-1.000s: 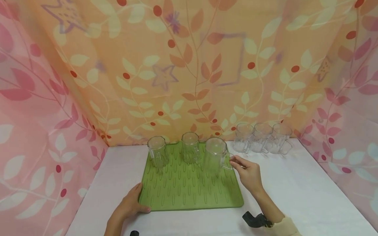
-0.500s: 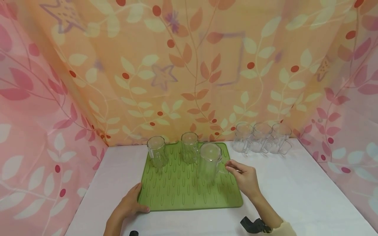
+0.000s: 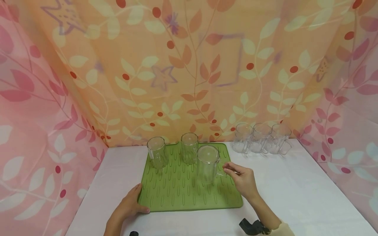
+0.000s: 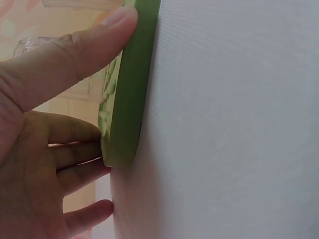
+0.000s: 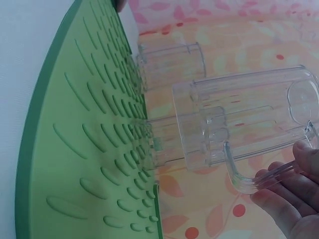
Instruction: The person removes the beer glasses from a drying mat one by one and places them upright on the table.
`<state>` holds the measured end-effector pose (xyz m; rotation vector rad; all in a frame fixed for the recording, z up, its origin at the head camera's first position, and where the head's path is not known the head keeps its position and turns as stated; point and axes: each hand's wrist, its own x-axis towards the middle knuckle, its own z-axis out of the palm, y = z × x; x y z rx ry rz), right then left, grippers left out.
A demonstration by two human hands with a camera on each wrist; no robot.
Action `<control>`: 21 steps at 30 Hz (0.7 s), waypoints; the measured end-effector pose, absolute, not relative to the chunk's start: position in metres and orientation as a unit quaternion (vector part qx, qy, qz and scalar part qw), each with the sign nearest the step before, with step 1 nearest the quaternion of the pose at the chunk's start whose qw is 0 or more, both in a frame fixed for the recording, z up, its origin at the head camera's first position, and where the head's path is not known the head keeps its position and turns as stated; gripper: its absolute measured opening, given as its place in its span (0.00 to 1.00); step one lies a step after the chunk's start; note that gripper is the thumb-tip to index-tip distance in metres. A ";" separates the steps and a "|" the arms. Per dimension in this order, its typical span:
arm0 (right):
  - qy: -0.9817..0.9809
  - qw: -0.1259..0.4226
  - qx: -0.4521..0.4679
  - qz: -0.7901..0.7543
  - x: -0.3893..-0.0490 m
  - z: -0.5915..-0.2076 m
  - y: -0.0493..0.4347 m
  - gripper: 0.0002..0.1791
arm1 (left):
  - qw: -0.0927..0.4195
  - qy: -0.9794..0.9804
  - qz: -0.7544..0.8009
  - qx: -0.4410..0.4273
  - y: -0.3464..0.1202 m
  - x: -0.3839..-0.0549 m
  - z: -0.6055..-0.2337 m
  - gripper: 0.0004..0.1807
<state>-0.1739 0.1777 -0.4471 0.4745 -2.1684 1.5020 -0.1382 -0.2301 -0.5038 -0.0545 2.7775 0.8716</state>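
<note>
My right hand (image 3: 245, 180) pinches the handle of a clear glass mug (image 3: 208, 164) over the right part of a ridged green drying mat (image 3: 189, 196). In the right wrist view, thumb and fingers (image 5: 279, 206) close on that handle, and the held mug (image 5: 244, 119) has its smooth-banded end toward the mat. Two more clear mugs stand on the mat's far side, a left mug (image 3: 157, 152) and a middle mug (image 3: 189, 147). My left hand (image 3: 131, 201) holds the mat's near left corner, its thumb (image 4: 94, 50) on the front edge and its fingers against the left side.
Three clear mugs stand in a row at the back right: a left one (image 3: 243, 137), a middle one (image 3: 261, 137) and a right one (image 3: 280, 137). The white table (image 3: 295, 190) meets an orange leaf-patterned curtain (image 3: 195, 72) behind and pink ones at both sides.
My right hand has brought the mug left and nearer over the mat, moving less in the last half second. The left hand keeps its place at the corner.
</note>
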 end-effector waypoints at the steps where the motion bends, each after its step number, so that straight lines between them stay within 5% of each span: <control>1: -0.789 0.230 0.174 0.543 -0.174 -0.447 0.177 0.11 | 0.114 0.948 0.296 -0.017 -0.230 -0.138 -0.503 0.67; 21: -0.784 0.214 0.190 0.551 -0.177 -0.446 0.171 0.07 | 0.124 0.942 0.310 -0.021 -0.231 -0.141 -0.504 0.68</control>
